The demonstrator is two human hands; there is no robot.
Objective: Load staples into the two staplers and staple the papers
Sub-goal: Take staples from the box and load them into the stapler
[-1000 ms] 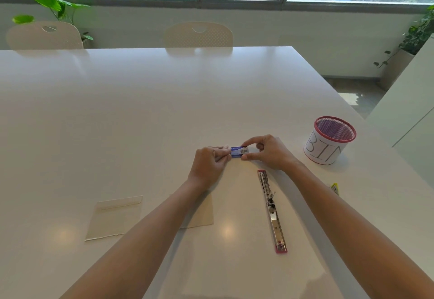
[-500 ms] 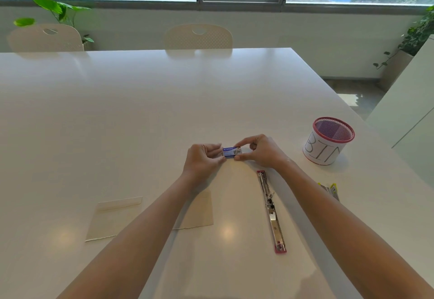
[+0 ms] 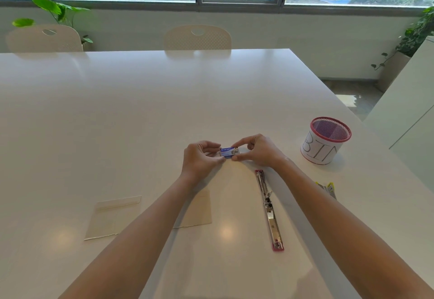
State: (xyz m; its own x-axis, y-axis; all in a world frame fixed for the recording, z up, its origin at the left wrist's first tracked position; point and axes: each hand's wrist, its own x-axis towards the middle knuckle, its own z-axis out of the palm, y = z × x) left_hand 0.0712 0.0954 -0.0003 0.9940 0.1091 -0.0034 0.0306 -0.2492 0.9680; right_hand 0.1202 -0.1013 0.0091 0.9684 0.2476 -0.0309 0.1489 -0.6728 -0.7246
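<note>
Here two hands, left hand (image 3: pixel 200 157) and right hand (image 3: pixel 259 150), each grip one staple box (image 3: pixel 229 152); two papers (image 3: pixel 115 216) lie nearby.

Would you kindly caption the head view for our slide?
Both hands, left hand and right hand, pinch a small blue staple box above the opened stapler.

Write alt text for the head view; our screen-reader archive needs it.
Left hand and right hand pinch a small blue staple box above a white table. An opened pink stapler lies nearby, with paper sheets and a mesh bin.
</note>
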